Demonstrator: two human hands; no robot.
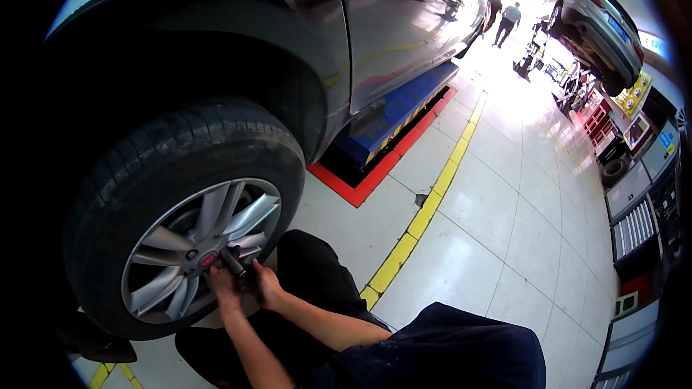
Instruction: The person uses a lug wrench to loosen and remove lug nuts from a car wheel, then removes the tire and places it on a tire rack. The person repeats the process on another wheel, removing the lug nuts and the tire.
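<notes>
A silver multi-spoke wheel (249,217) with a black tire (180,145) is mounted on a dark car, its red centre cap (208,260) in view. In front of the hub is a dark, cylindrical tool that looks like an impact wrench (233,262). My right hand (269,287) is closed round its dark handle, fingers partly hidden. Close beside the tool and the centre cap, my left hand (225,287) has its fingers curled in. What those fingers hold is hidden.
The dark car body (404,36) rises above the wheel, with a blue lift platform (393,112) and red floor edging (358,198) beside it. A yellow line (432,205) crosses the tiled floor. Cabinets (631,191) and a raised silver car (598,29) stand right; two people (507,23) are far off.
</notes>
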